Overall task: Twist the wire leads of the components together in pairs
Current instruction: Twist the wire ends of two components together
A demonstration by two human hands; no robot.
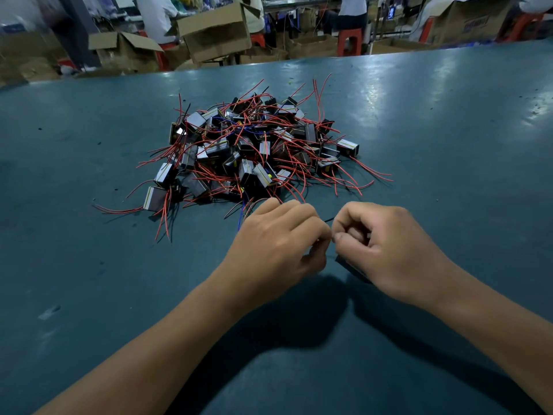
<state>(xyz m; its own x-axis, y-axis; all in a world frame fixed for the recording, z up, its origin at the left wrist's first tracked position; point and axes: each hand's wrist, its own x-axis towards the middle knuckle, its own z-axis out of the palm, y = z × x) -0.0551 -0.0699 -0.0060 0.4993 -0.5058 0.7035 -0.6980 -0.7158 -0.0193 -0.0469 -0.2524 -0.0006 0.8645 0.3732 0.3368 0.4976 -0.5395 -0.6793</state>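
Note:
A heap of small black box-shaped components (248, 151) with red, black and a few blue wire leads lies in the middle of the teal table (449, 145). Just in front of the heap, my left hand (275, 244) and my right hand (386, 250) meet fingertip to fingertip, both pinched on thin leads. A short black lead (328, 219) sticks up between them. Under my right hand a dark component (350, 269) shows partly; most of it is hidden by the palm. What my left hand's fingers enclose is hidden.
The table's far edge runs across the top. Beyond it stand open cardboard boxes (215, 31), red stools (349, 40) and seated people. Loose red leads fan out from the heap toward the left and right.

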